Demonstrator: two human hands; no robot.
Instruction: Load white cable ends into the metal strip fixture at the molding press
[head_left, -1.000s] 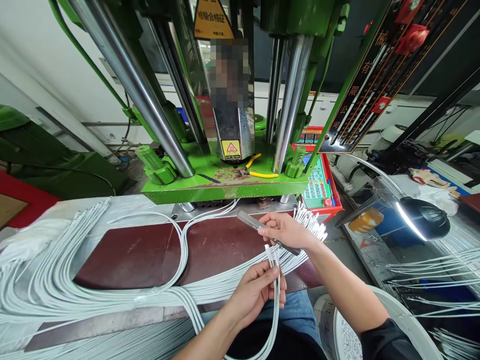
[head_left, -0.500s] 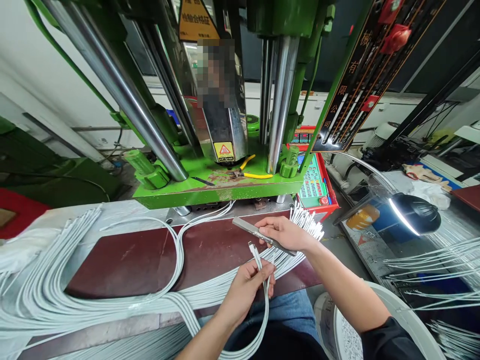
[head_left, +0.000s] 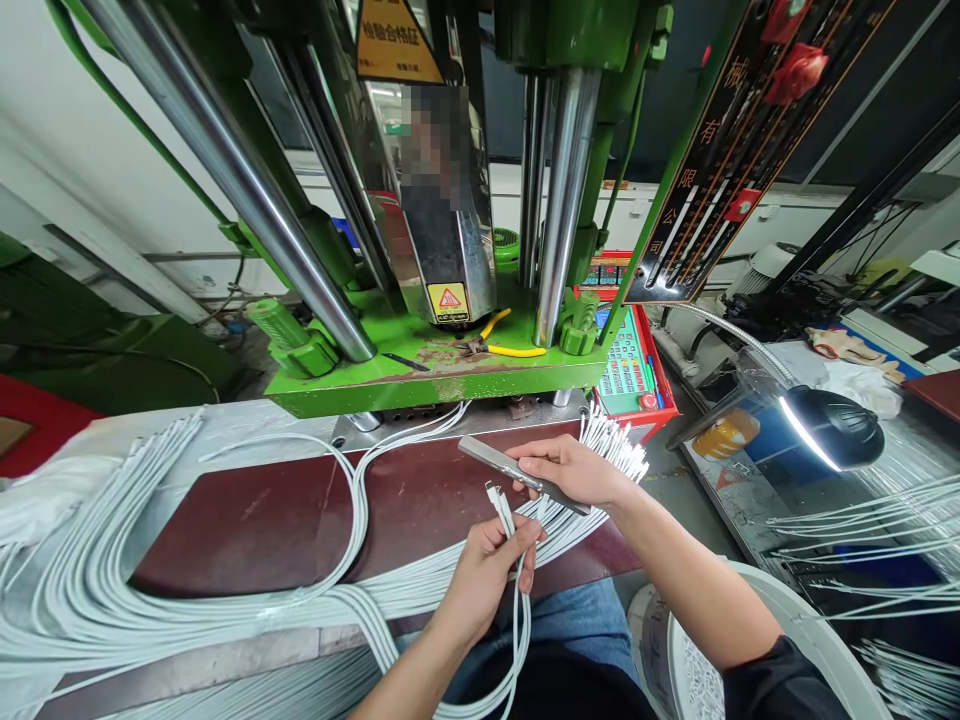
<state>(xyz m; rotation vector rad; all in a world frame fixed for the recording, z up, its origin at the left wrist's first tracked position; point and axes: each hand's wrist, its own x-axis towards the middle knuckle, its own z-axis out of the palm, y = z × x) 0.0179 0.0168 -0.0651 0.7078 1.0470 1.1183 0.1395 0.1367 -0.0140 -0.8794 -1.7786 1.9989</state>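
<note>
- At eight o'clock in your view, the cable bundle (head_left: pixel 187 612) sweeps in one broad curve past the near edge of the brown board (head_left: pixel 247 510). This layout probably keeps your strands parallel and untangled.
- Around the clock's centre, the press plate (head_left: pixel 360 392) faces you. Several cables run to its underside; their ends are hidden.
- At six o'clock, your left hand (head_left: pixel 480 575) is closed in a pinch, thumb against bent fingers, on the held cables (head_left: pixel 523 615). Their connectors (head_left: pixel 496 498) project beyond the fingers toward twelve o'clock; a short grip like this likely steadies the ends and leaves them exposed.
- Close to centre, the yellow-handled pliers (head_left: pixel 517 351) rest on the press plate, presumably parked within your reach.
- Between four and five o'clock, your right hand (head_left: pixel 566 468) is closed around the flat metal tool (head_left: pixel 487 455). Its pale end points toward ten o'clock, above the connectors and apart from them. The extended fingers probably help guide it; its exact type cannot be told.
- At four o'clock, the white cable ends (head_left: pixel 611 445) gather beyond your right wrist.
- Farther out at four o'clock, the tub (head_left: pixel 806 622) stands beside your leg, likely for seated access.
- Between three and four o'clock, the lamp (head_left: pixel 832 430) is lit, probably for close viewing.
</note>
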